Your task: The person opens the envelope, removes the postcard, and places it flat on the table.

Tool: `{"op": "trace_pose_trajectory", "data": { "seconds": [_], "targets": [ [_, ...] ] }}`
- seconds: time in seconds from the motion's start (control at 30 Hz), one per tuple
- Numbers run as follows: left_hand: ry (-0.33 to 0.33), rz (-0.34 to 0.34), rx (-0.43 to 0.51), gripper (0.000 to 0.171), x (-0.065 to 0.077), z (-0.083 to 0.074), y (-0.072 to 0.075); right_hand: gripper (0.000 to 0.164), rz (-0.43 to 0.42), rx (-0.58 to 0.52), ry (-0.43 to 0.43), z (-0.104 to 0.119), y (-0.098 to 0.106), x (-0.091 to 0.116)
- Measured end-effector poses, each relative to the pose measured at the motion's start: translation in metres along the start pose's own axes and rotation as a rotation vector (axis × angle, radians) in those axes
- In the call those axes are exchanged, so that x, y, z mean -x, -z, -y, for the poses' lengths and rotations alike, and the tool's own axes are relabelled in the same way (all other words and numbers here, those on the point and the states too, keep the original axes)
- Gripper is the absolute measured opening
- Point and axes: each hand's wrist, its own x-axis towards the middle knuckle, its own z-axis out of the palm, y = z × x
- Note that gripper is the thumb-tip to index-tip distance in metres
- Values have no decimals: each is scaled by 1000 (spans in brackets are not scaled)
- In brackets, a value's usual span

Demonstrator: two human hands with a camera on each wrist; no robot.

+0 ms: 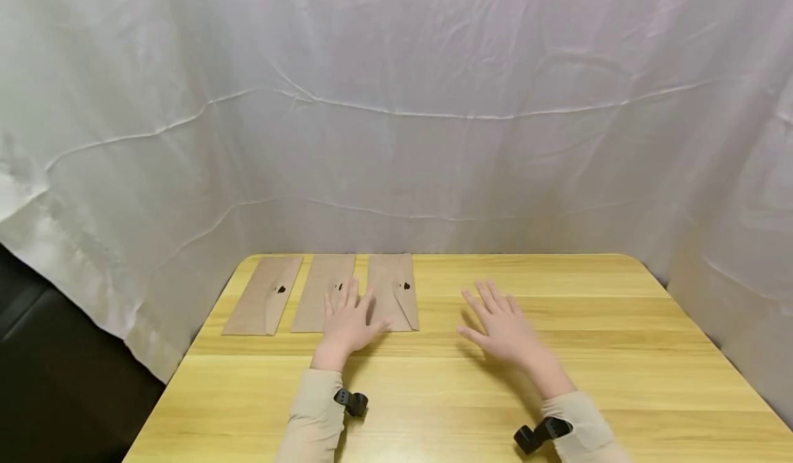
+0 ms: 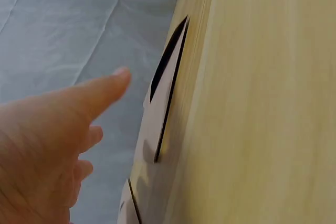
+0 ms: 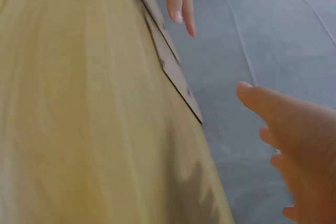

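Three flat brown paper envelopes lie side by side at the back left of the table: a left envelope (image 1: 254, 301), a middle envelope (image 1: 319, 284) and a right envelope (image 1: 387, 277). Each bears a small dark mark near its flap. In the left wrist view, the flap edge of the right envelope (image 2: 157, 124) stands slightly raised. My left hand (image 1: 348, 322) hovers with spread fingers over the near part of the middle envelope, hiding some of it. My right hand (image 1: 504, 332), fingers spread, is held above bare wood to the right of the envelopes and holds nothing.
The light wooden table (image 1: 446, 415) has rounded back corners. Pale grey cloth (image 1: 471, 160) hangs behind it and along both sides. A dark object (image 1: 56, 346) stands beyond the left edge. Black cameras are strapped to both wrists.
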Motion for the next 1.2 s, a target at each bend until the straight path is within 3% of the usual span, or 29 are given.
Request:
{"op": "trace_pose_trajectory", "data": {
  "seconds": [0.13,0.43,0.8,1.2],
  "targets": [
    [0,53,-10,75,0,4,-2,77,44,-17,57,13,-8,-7],
    [45,267,-2,60,0,5,-5,67,136,-75,165,41,-30,-30],
    [36,253,-62,59,1,4,-5,66,233,-89,165,63,-39,-47],
    [-15,292,-95,59,4,-4,-1,65,271,-95,161,65,-32,-38]
  ]
}}
